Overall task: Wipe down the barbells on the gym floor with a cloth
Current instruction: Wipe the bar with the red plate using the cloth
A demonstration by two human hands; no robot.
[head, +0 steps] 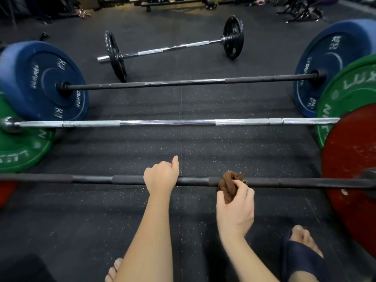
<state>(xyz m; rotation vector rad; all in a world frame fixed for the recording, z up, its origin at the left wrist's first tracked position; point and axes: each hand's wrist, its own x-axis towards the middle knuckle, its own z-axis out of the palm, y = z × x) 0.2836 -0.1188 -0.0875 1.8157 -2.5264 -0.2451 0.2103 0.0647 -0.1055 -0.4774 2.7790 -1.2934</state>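
Note:
Several barbells lie side by side on the black rubber floor. The nearest one is a dark bar (91,178) with a red plate (352,180) at its right end. My left hand (161,176) grips this bar near its middle, thumb sticking up. A little to the right, my right hand (236,206) holds a bunched brown cloth (228,183) wrapped against the same bar. Beyond it lie a chrome bar (173,122) with green plates, a dark bar (183,82) with blue plates, and a short chrome barbell (173,47) with black plates.
My feet in dark slippers (301,255) stand close to the nearest bar at the bottom right and bottom centre. A green plate (343,94) and a blue plate (42,82) flank the lane. Racks and gear (175,2) line the far wall.

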